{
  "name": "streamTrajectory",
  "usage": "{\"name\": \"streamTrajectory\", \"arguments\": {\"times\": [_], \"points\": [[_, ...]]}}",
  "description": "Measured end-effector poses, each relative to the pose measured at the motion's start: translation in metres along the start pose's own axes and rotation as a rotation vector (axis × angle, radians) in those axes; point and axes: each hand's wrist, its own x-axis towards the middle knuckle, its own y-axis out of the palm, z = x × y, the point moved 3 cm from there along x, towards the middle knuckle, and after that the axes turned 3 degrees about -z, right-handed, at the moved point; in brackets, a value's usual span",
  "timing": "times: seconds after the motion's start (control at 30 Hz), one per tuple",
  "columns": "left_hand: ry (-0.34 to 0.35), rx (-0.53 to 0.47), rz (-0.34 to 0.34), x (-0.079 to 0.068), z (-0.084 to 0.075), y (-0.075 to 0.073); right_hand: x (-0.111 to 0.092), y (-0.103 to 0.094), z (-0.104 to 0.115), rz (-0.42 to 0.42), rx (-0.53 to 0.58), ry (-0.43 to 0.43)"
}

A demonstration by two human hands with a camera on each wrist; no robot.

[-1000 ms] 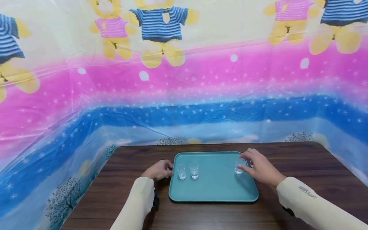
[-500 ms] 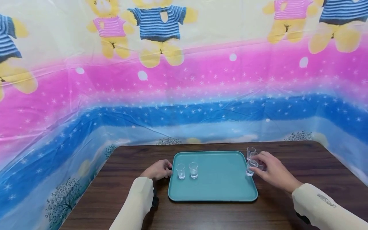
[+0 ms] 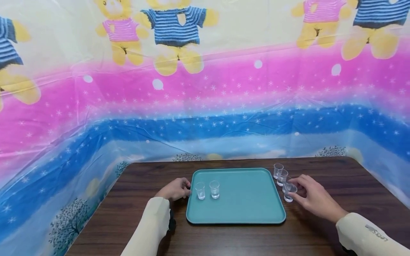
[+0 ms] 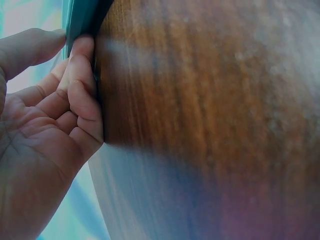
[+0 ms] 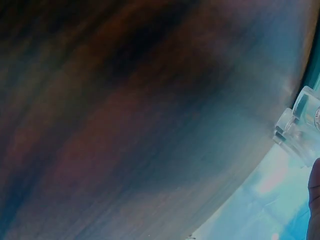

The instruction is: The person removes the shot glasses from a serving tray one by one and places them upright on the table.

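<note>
Head cam: right hand (image 3: 315, 197) pinches a small clear cup (image 3: 288, 197) just right of the tray (image 3: 243, 199), mouth up, long axis near vertical; I'd keep it level, clear of the neighbouring cups (image 3: 282, 178); left wrist: left hand (image 4: 47, 120) grips the tray's edge; right wrist: can't tell which cup's held.

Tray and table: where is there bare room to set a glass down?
Bare: the tray right of its two glasses; the table along the tray's near edge. Crowded: beside the tray's right side, with a glass row and the right hand.
</note>
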Motion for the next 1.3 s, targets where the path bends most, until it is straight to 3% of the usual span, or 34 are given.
{"name": "streamTrajectory", "arguments": {"times": [0.23,0.8,1.03,1.3], "points": [[0.001,-0.012,-0.006,-0.002,0.002,-0.001,0.001,0.003,-0.001,-0.022,-0.021,-0.011],[-0.012,0.003,0.004,0.000,0.002,0.000,0.002,0.002,-0.002,0.033,-0.056,0.053],[-0.023,-0.003,0.004,-0.001,0.002,-0.001,0.015,0.005,0.012,-0.009,-0.015,-0.034],[-0.026,-0.009,0.005,-0.001,0.001,-0.002,0.037,0.021,0.040,0.025,0.064,-0.116]]}}
